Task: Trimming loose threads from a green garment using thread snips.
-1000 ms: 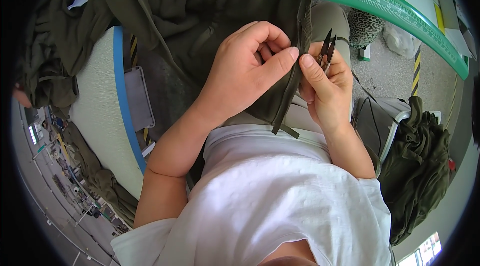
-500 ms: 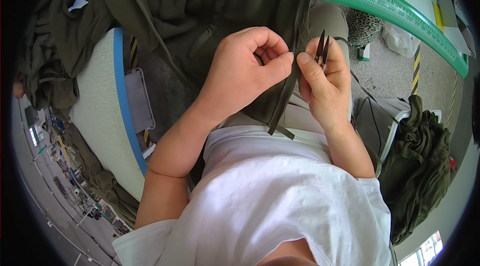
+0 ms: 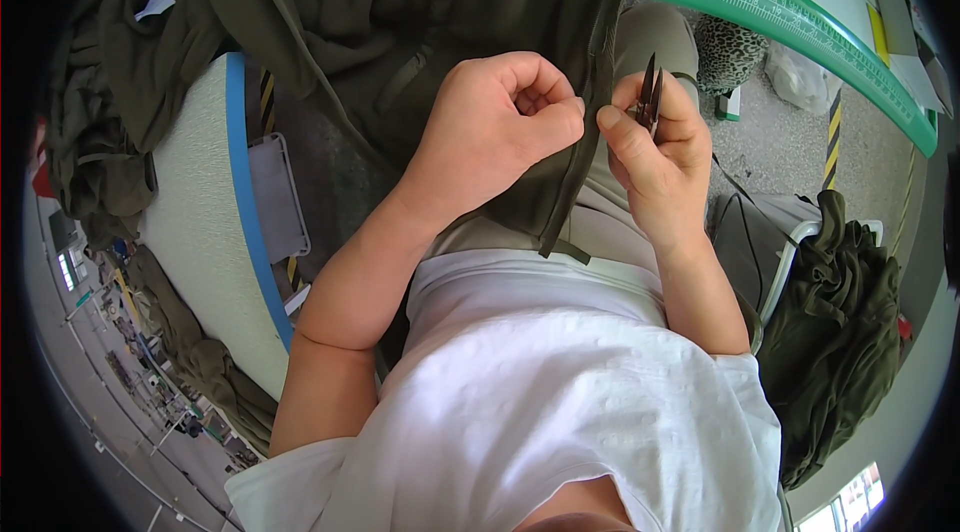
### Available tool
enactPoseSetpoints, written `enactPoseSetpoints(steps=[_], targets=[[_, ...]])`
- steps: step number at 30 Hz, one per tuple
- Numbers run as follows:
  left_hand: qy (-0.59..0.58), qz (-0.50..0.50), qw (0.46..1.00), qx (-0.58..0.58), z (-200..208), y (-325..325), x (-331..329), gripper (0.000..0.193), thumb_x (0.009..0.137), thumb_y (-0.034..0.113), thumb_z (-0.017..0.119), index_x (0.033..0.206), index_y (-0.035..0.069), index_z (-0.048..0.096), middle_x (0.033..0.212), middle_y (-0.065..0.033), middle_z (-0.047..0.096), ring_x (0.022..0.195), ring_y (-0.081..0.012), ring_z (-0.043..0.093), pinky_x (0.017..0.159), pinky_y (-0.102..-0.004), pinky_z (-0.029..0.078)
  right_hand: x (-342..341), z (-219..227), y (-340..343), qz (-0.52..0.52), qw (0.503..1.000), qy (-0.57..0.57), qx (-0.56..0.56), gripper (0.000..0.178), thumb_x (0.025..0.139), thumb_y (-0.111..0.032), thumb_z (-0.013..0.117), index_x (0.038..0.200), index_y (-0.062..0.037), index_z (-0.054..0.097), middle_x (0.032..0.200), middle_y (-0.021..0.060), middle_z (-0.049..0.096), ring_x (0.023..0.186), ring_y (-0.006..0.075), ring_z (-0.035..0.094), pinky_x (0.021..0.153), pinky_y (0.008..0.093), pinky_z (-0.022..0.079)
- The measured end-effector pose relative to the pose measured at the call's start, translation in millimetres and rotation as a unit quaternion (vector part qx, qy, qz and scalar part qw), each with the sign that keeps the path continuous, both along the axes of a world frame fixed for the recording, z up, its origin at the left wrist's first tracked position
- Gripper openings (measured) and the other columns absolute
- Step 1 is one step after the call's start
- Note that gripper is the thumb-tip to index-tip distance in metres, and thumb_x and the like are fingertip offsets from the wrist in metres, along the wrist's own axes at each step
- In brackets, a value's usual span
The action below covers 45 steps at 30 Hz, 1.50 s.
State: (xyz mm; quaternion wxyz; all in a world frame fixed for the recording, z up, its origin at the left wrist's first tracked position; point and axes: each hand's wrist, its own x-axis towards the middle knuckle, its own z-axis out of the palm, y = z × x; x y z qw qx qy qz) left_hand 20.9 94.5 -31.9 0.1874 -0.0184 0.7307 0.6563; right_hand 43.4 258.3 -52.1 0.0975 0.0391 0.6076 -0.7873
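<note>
A dark olive fleece garment [image 3: 520, 2] hangs down over my lap, with a long zipper-like edge strip [image 3: 606, 42] running between my hands. My left hand [image 3: 490, 127] lies over the garment, thumb and forefinger pinched together beside that strip. Whatever is between those fingertips is too small or hidden to make out. In my right hand [image 3: 660, 167], just right of the strip, is a pair of thread snips [image 3: 650, 97], the dark pointed blades upward and slightly apart. My right thumb tip is close to the strip; whether it touches cannot be told.
A green ruler-marked table edge [image 3: 780, 17] curves across the upper right. At left stands a pale table with a blue edge [image 3: 240, 162], piled with olive garments [image 3: 120, 112]. More olive fabric [image 3: 840, 342] drapes over a chair at right. A clear plastic bag [image 3: 800, 77] lies on the floor.
My right hand with the snips has shifted slightly right, away from my left hand, and the blades have tilted. The garment's lower tip has moved up a little. My left hand is nearly still.
</note>
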Motion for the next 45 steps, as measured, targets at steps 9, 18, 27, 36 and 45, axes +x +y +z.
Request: enactPoseSetpoints(steps=[9, 18, 27, 36, 45], targets=[[0.009, -0.004, 1.000, -0.022, -2.6, 0.4, -0.2, 0.009, 0.075, 0.008, 0.066, 0.074, -0.001, 0.062, 0.062, 0.0015, 0.058, 0.057, -0.0031, 0.050, 0.053, -0.0196, 0.042, -8.3, -1.0, 3.2, 0.008, 0.953, 0.175, 0.246, 0.011, 0.082, 0.000, 0.062, 0.087, -0.0030, 0.053, 0.074, -0.0049, 0.048, 0.066, 0.0041, 0.039, 0.060, 0.0179, 0.034], [0.001, -0.005, 1.000, -0.007, -6.3, -0.6, -2.3, 0.009, 0.075, 0.008, 0.065, 0.076, -0.002, 0.063, 0.064, 0.0007, 0.059, 0.059, -0.0030, 0.051, 0.054, -0.0199, 0.042, -11.8, -3.4, 10.1, 0.069, 0.979, 0.142, 0.131, 0.008, 0.081, -0.004, 0.063, 0.085, -0.0014, 0.056, 0.072, -0.0034, 0.053, 0.065, 0.0068, 0.046, 0.057, 0.0223, 0.040], [-0.038, -0.003, 0.999, 0.032, -4.2, -0.3, -5.9, 0.012, 0.079, 0.010, 0.066, 0.077, -0.002, 0.064, 0.065, 0.0027, 0.058, 0.060, -0.0019, 0.049, 0.054, -0.0187, 0.040, -16.1, -8.7, 14.5, 0.064, 0.990, -0.064, -0.108, 0.008, 0.085, -0.007, 0.063, 0.088, -0.0038, 0.057, 0.063, -0.0066, 0.047, 0.048, 0.0013, 0.036, 0.042, 0.0175, 0.026], [-0.038, -0.025, 0.999, 0.026, -4.4, -4.6, -4.3, 0.013, 0.084, 0.016, 0.065, 0.080, 0.004, 0.062, 0.070, 0.0043, 0.057, 0.062, -0.0015, 0.047, 0.055, -0.0180, 0.039, -16.9, -9.9, 9.9, 0.035, 0.995, -0.066, -0.073, 0.008, 0.086, -0.006, 0.062, 0.090, -0.0029, 0.056, 0.058, -0.0057, 0.046, 0.041, 0.0012, 0.034, 0.038, 0.0173, 0.025], [-0.037, -0.008, 0.999, 0.027, -4.1, -4.1, -4.2, 0.013, 0.081, 0.012, 0.066, 0.079, -0.001, 0.064, 0.066, 0.0038, 0.057, 0.061, -0.0012, 0.047, 0.053, -0.0186, 0.039, -14.4, -13.5, 10.8, 0.028, 0.991, -0.057, -0.117, 0.009, 0.085, -0.007, 0.063, 0.089, -0.0033, 0.056, 0.065, -0.0022, 0.051, 0.042, 0.0016, 0.036, 0.037, 0.0174, 0.025]])
